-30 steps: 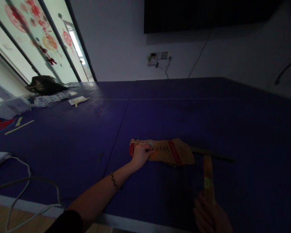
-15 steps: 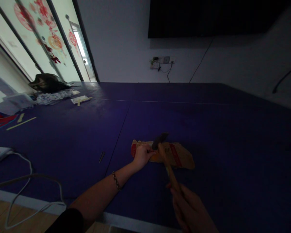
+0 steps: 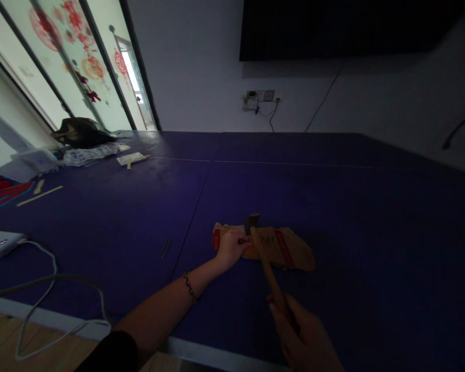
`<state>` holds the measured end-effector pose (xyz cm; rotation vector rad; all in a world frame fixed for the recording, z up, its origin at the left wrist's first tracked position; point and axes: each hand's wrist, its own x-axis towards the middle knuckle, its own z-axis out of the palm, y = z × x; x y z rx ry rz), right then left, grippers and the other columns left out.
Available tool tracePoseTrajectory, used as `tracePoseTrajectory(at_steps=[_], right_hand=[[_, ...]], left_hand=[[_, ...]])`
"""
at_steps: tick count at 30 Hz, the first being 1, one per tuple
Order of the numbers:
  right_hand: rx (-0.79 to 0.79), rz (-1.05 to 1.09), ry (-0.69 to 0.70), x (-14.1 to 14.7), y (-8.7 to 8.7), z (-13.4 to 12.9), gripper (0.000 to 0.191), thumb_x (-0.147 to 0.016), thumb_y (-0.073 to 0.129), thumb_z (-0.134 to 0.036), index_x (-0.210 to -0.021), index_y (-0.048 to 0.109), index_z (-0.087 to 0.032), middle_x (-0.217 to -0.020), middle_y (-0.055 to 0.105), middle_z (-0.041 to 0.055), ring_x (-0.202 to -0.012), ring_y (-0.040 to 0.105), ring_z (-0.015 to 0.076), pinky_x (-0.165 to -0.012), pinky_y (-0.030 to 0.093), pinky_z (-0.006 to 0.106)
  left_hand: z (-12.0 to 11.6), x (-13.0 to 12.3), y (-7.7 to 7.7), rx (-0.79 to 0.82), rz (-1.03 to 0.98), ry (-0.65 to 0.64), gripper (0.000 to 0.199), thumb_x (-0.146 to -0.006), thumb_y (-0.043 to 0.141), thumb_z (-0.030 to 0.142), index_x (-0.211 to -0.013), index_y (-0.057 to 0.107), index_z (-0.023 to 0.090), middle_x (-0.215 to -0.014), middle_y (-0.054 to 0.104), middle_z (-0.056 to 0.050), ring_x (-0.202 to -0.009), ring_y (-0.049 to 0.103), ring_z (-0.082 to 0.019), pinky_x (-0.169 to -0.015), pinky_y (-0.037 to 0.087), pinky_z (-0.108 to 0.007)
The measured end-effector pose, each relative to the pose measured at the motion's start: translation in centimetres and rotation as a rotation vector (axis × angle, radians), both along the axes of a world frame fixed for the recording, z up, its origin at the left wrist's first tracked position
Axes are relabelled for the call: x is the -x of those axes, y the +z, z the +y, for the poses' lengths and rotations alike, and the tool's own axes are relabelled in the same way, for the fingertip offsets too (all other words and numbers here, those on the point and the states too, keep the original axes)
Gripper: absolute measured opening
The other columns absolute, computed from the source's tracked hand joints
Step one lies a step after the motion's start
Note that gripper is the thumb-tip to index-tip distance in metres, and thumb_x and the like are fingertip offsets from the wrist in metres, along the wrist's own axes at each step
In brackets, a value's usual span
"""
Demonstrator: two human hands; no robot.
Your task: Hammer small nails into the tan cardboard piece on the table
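Note:
My right hand (image 3: 300,330) is wrapped round the wooden handle of a hammer (image 3: 269,268). The hammer's dark head (image 3: 251,222) is just beside the fingertips of my left hand (image 3: 231,248). That hand rests on a torn piece of brown cardboard (image 3: 294,250) with red printing, thumb and finger pinched together. A small dark thing shows at the pinch, too dim to name. Left of the cardboard, thin metal pieces (image 3: 166,249), like nails or bits, lie on the purple tabletop (image 3: 139,217).
At the left are a white device (image 3: 2,243) with a looped cable (image 3: 54,268), and red and blue strips (image 3: 8,196). Farther back lie a dark bag (image 3: 81,132), plastic packets (image 3: 89,154) and a small white packet (image 3: 132,158). A dark screen (image 3: 333,31) hangs on the wall.
The hammer's head has shifted slightly left and its angle has changed near my left fingertips. My left hand keeps its pinch on the cardboard. The whole view has moved a little.

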<state>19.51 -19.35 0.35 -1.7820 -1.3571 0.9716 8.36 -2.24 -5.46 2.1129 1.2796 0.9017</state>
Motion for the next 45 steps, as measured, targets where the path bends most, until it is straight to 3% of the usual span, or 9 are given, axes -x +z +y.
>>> tracePoseTrajectory(at_steps=[4,11,15,20,28,31,38,42,45], right_hand=[[-0.016,-0.026,0.012,0.1,-0.1,-0.2,0.044,-0.075,0.044,-0.051,-0.087,0.064,-0.014,-0.040,0.046,-0.0027,-0.036,0.046,0.0139,-0.033,0.035,0.022],[-0.045,0.085,-0.103,0.5,-0.4,-0.7,0.045,-0.072,0.048,-0.053,-0.092,0.064,-0.015,-0.037,0.044,-0.0036,-0.034,0.045,0.0145,-0.030,0.032,0.022],[-0.013,0.100,-0.102,0.7,-0.4,-0.5,0.045,-0.070,0.049,-0.055,-0.086,0.066,-0.016,-0.038,0.046,-0.0028,-0.034,0.043,0.0140,-0.032,0.032,0.023],[-0.036,0.100,-0.109,0.8,-0.1,-1.1,0.044,-0.070,0.049,-0.054,-0.088,0.065,-0.017,-0.039,0.042,-0.0039,-0.034,0.039,0.0123,-0.032,0.028,0.022],[0.075,0.192,-0.048,0.7,0.0,-0.5,0.041,-0.071,0.049,-0.052,-0.080,0.062,-0.014,-0.043,0.043,-0.0041,-0.035,0.038,0.0109,-0.031,0.028,0.022],[0.037,0.214,-0.073,0.9,0.2,-0.8,0.043,-0.071,0.048,-0.054,-0.083,0.061,-0.015,-0.043,0.041,-0.0048,-0.035,0.037,0.0107,-0.031,0.025,0.021],[-0.060,0.126,-0.110,1.3,-0.7,-0.4,0.039,-0.071,0.049,-0.052,-0.072,0.062,-0.016,-0.049,0.052,0.0008,-0.049,0.053,0.0166,-0.048,0.042,0.025],[0.042,0.187,-0.047,0.8,-0.3,-0.7,0.042,-0.071,0.049,-0.054,-0.079,0.061,-0.015,-0.047,0.048,-0.0022,-0.041,0.046,0.0133,-0.035,0.034,0.022],[0.024,0.154,-0.069,0.6,-0.2,-1.0,0.044,-0.073,0.045,-0.055,-0.083,0.060,-0.015,-0.045,0.046,-0.0034,-0.037,0.042,0.0117,-0.032,0.028,0.022]], left_hand=[[0.1,0.0,-0.1,-0.008,0.059,0.026,0.011,-0.065,0.066,0.010,-0.055,0.063,0.012,-0.058,0.057,-0.001,-0.061,0.052,-0.013,-0.061,0.038,-0.024],[0.1,0.0,0.1,0.014,0.014,-0.004,0.007,-0.065,0.065,0.009,-0.061,0.066,0.014,-0.062,0.059,0.000,-0.064,0.053,-0.013,-0.062,0.039,-0.023],[0.0,0.0,0.2,0.000,0.076,0.045,0.009,-0.064,0.067,0.014,-0.056,0.064,0.012,-0.061,0.059,-0.002,-0.064,0.053,-0.015,-0.062,0.039,-0.024],[-0.2,0.0,0.4,0.002,0.041,-0.015,0.008,-0.067,0.064,0.009,-0.062,0.066,0.014,-0.063,0.060,-0.001,-0.065,0.053,-0.014,-0.062,0.039,-0.023],[0.0,-0.2,-0.1,-0.004,0.045,0.032,0.005,-0.065,0.066,0.011,-0.061,0.065,0.012,-0.064,0.060,-0.002,-0.065,0.053,-0.015,-0.062,0.039,-0.024],[-0.1,-0.1,0.1,0.007,0.019,-0.001,0.007,-0.066,0.064,0.008,-0.062,0.066,0.014,-0.065,0.060,-0.001,-0.065,0.053,-0.013,-0.062,0.039,-0.022],[0.0,-0.2,0.0,0.027,0.030,0.024,0.009,-0.065,0.065,0.010,-0.057,0.063,0.013,-0.057,0.056,0.001,-0.059,0.051,-0.012,-0.058,0.037,-0.022],[0.0,-0.3,-0.1,0.033,0.025,0.044,0.008,-0.066,0.064,0.010,-0.058,0.064,0.013,-0.060,0.058,0.000,-0.061,0.052,-0.013,-0.059,0.038,-0.022],[-0.2,-0.3,0.2,0.009,0.022,0.021,0.008,-0.066,0.064,0.010,-0.059,0.065,0.014,-0.061,0.059,0.000,-0.063,0.053,-0.013,-0.062,0.039,-0.023]])
